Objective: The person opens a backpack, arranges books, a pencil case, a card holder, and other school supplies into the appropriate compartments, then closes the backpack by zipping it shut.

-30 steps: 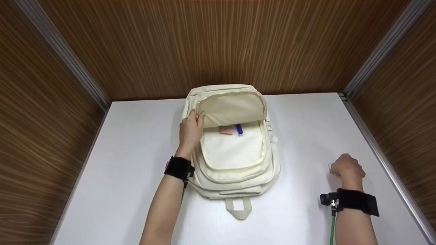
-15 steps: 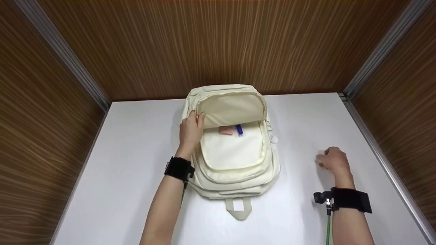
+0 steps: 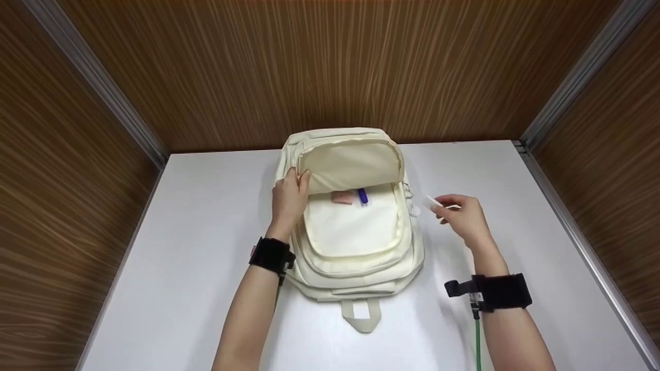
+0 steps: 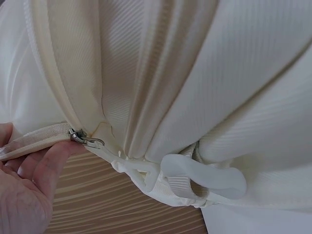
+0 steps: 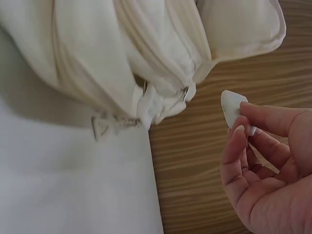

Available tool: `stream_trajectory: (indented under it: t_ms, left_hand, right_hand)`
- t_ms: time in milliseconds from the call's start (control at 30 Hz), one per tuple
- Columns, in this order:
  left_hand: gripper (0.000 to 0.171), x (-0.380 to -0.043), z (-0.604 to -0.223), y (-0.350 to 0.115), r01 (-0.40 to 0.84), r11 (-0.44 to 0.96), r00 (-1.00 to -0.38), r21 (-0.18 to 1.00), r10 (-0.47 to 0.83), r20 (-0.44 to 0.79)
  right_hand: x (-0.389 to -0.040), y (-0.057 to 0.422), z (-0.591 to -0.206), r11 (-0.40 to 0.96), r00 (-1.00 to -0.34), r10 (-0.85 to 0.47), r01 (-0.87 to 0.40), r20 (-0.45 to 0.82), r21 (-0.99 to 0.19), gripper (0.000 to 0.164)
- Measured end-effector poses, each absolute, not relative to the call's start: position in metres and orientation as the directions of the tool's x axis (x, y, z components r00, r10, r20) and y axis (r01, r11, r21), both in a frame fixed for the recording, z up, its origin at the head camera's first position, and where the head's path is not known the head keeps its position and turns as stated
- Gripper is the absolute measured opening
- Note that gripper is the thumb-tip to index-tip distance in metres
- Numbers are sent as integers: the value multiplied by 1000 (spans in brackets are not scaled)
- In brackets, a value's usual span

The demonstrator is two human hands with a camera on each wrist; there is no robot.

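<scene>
A cream backpack (image 3: 352,281) lies on the white table with its front pocket unzipped. My left hand (image 3: 290,202) pinches the zippered edge of the pocket flap (image 3: 353,162) and holds it up; in the left wrist view a metal zipper pull (image 4: 85,138) sits beside the fingertips. Inside the pocket are a small pink flat piece (image 3: 342,197) and a small blue-purple stick-like thing (image 3: 362,196), both partly under the flap. Just right of the backpack, my right hand (image 3: 466,216) pinches a small white flat piece (image 5: 232,106) between thumb and fingers. Its exact kind is unclear.
The white table (image 3: 206,221) extends on both sides of the backpack. A wood-grain panel (image 3: 330,67) stands behind, with more at left and right. The backpack's carrying loop (image 3: 363,324) points toward me. A white tag (image 3: 414,211) hangs at its right side.
My right hand has moved left and away from me, from the right of the table to near the backpack, carrying the white piece. My left hand and the flap have stayed put.
</scene>
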State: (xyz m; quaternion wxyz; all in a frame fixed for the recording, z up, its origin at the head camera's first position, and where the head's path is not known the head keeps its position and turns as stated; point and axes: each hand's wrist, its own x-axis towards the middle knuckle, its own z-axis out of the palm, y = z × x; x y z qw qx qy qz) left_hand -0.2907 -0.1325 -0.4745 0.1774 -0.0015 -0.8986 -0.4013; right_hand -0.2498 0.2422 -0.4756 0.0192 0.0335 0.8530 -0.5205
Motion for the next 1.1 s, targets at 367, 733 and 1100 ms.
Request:
stream_trajectory:
  t_ms: [367,733,1100]
  left_hand:
    - [32,-293,-477,-133,147,675,-940,723,-134,315]
    - [32,-292,-476,-131,152,672,-936,724,-138,325]
    - [31,-292,-476,-133,159,676,-931,719,-139,337]
  right_hand:
    - [-263,176,-469,366,-994,-76,42,-75,-930,27]
    - [-278,143,-472,326,-984,-43,151,-174,-933,23]
    - [-278,134,-476,333,-989,-75,98,-130,-938,20]
